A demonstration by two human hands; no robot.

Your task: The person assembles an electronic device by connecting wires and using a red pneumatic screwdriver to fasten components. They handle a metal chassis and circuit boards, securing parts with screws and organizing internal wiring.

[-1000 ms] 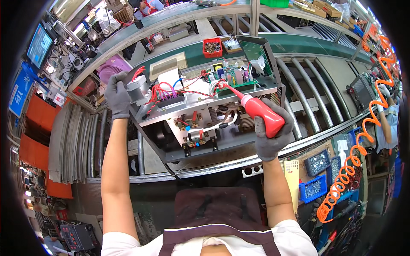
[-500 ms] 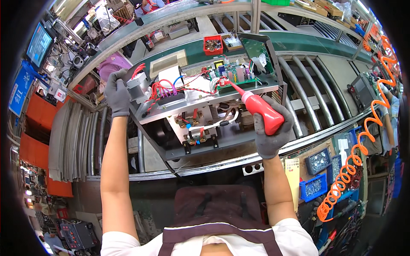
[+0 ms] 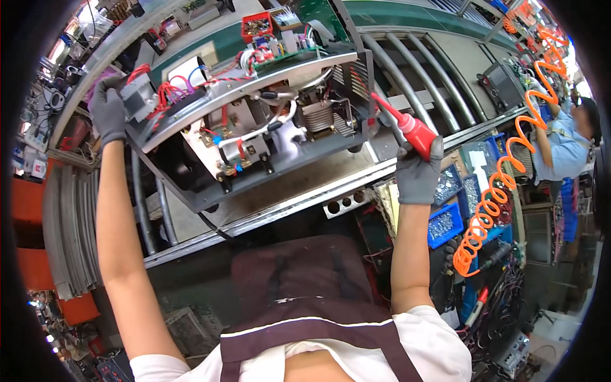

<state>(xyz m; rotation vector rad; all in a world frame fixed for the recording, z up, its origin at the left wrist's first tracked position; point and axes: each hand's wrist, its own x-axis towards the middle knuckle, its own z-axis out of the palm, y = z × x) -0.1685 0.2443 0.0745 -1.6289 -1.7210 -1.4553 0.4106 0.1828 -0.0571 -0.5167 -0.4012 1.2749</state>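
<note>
Watching this from my end of the head feed, so going left to right. On the left of the frame there's a stack of grey panels [image 3: 67, 235] that I'm not touching. Just above and right of it my left hand [image 3: 108, 111] has its fingers curled, right up by the silver box [image 3: 140, 97] on the unit's left end. Can't tell if it's actually gripping the box or just resting against it, the far fingers are hidden.

Next over are the red wires [image 3: 168, 95], bunched along the top and running toward the middle. The main piece, an open chassis [image 3: 299, 159], takes up the upper middle of the frame, sitting on the roller conveyor [image 3: 423, 83]. Progress-wise I'd call it well along inside: the green circuit board [image 3: 286, 58] is in place on top and cabling is run across the upper deck and through the lower bay. What's not done is closing it up: front and top are both exposed. Whether anything has been squeezed onto the board, no idea, too small to make out.

Right of centre, my right hand [image 3: 417, 175] is wrapped snugly around a red squeeze bottle [image 3: 417, 135], nozzle aimed to the upper left. The tip is near the chassis's right end and well apart from the board, so I'd guess nothing's being applied right now. Below the hand sits a blue bin [image 3: 445, 224] of small hardware, then the orange coiled hose [image 3: 496, 204] farther right.
</note>
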